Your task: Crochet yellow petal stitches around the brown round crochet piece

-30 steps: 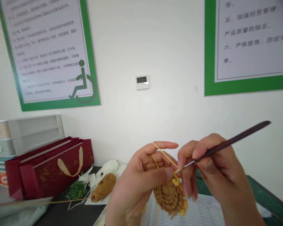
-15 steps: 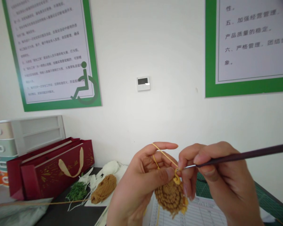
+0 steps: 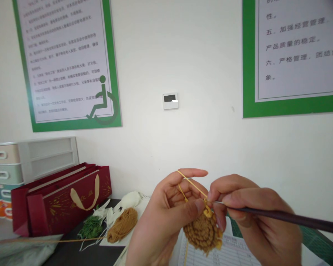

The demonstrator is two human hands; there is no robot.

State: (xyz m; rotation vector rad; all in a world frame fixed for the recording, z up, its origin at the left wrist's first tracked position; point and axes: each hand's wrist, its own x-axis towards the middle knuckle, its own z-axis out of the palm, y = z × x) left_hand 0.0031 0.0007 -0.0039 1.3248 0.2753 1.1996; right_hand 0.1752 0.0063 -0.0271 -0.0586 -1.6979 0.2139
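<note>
The person is holding a round brown-and-yellow crochet piece [image 3: 202, 232] up in front of the wall, near the middle of the view and above a printed sheet [image 3: 235, 255] on the table [image 3: 80, 255]. The left hand [image 3: 166, 218] is pinching the piece's upper edge between thumb and curled fingers, with the index finger stretched out and a yellow yarn [image 3: 191, 183] running taut over it down to the piece. The right hand [image 3: 255, 218] is pinching a dark hook [image 3: 285, 217] between thumb and fingertips, its metal tip sitting at the piece's top edge, just beside the left thumb.

Over the last second the hook's handle has been swinging down, from pointing up and right to pointing down and right, while the tip is staying at the same spot on the edge and the left hand is barely moving. That is suggesting the stitch at that spot is still being worked, not finished.

Far left on the table, a ball of brown yarn [image 3: 122, 223] is lying beside green scraps [image 3: 90, 226] and a white bundle [image 3: 129, 199], with a red bag [image 3: 61, 199] and drawers [image 3: 30, 159] further left
</note>
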